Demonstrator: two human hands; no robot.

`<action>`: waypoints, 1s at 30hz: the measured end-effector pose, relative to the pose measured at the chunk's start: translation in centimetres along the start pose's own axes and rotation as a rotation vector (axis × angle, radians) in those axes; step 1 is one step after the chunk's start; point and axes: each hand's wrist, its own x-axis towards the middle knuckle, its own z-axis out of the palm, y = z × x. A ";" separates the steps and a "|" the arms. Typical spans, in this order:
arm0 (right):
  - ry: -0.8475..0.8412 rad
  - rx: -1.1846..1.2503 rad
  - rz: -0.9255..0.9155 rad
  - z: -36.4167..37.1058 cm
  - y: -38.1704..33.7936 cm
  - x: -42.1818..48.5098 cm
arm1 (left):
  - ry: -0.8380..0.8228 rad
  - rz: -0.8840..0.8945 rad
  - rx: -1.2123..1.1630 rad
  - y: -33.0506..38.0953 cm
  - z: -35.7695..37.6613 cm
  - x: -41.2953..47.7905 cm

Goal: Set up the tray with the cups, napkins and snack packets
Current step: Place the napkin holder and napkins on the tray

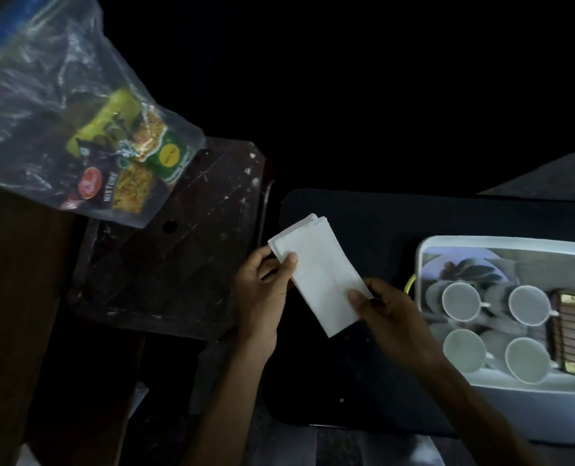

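A stack of folded white napkins (318, 272) is held above the dark table between both hands. My left hand (264, 290) pinches its upper left corner with thumb on top. My right hand (385, 309) pinches its lower right edge. At the right stands a white tray (424, 250) holding several white cups (461, 301) on saucers and a brown and gold packet (570, 334) at its right side. A clear plastic bag (44, 105) at the upper left holds snack packets (128, 169), one dark and one yellow-green.
A dark worn plastic stool (192, 250) stands left of the black table (363, 381), with the bag's lower end resting on it. A plate with a leaf pattern (464, 267) lies in the tray behind the cups. The surroundings are very dark.
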 end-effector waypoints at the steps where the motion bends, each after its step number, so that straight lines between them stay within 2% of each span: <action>1: 0.015 -0.014 -0.004 -0.6 0.4 -0.2 | -0.004 -0.005 0.001 -0.2 0.5 -0.4; 9: 0.192 0.025 -0.042 -5.8 3.1 -2.1 | -0.093 -0.023 0.048 -1.2 6.0 -3.1; 15: 0.301 -0.060 -0.122 -10.2 5.1 -3.6 | -0.180 0.081 0.198 -0.6 10.5 -4.1; 23: 0.392 -0.315 -0.220 -16.6 8.1 -5.1 | -0.451 0.429 0.730 0.1 17.7 -3.4; 26: 0.464 -0.372 -0.219 -18.9 9.3 -5.8 | -0.542 0.535 0.839 0.1 20.6 -3.4; 30: 0.648 -0.313 -0.189 -22.6 11.1 -7.8 | -0.618 0.719 0.902 -0.3 26.6 -5.2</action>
